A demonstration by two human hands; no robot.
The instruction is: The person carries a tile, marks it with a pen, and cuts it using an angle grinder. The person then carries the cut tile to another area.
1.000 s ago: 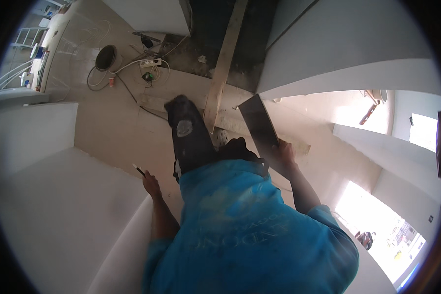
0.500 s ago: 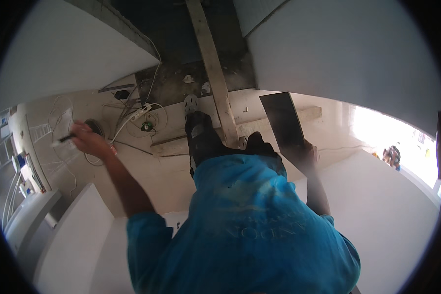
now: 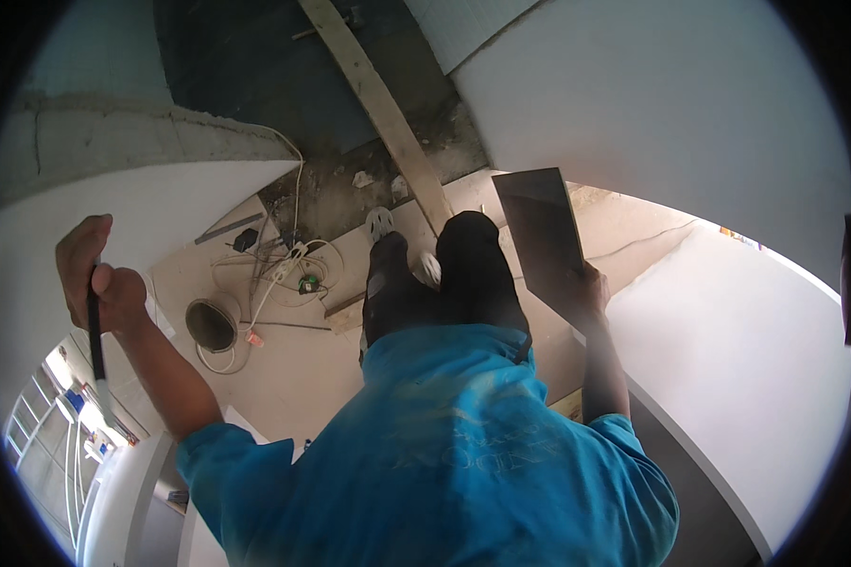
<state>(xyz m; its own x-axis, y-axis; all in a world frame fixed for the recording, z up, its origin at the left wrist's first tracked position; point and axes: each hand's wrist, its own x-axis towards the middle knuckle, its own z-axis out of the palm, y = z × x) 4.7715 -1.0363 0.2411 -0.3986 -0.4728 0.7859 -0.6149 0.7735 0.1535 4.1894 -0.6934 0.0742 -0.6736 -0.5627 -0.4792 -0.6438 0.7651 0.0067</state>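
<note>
My left hand [image 3: 104, 279] is raised at the left, near the white wall. Its fingers and thumb close on a slim black-handled tool [image 3: 95, 331] with a pale end pointing down; the exact kind is unclear. On the right, my right hand [image 3: 593, 295] grips the near edge of a dark, flat rectangular tile-like panel [image 3: 544, 227]. The panel stands tilted beside my right leg, its far end close to the white wall panel at the right.
A long wooden plank [image 3: 378, 104] runs from the floor over a dark, rough recess. At the left lie a bucket [image 3: 211, 326], a tangled white cable [image 3: 279, 274] and loose strips. White walls [image 3: 652, 123] rise on both sides, and a metal ladder [image 3: 30, 411] stands far left.
My left hand has risen and moved left, turning the tool's pale end downward. My right hand still holds the panel, nearly in place. The view has shifted, and my legs are closer together.
</note>
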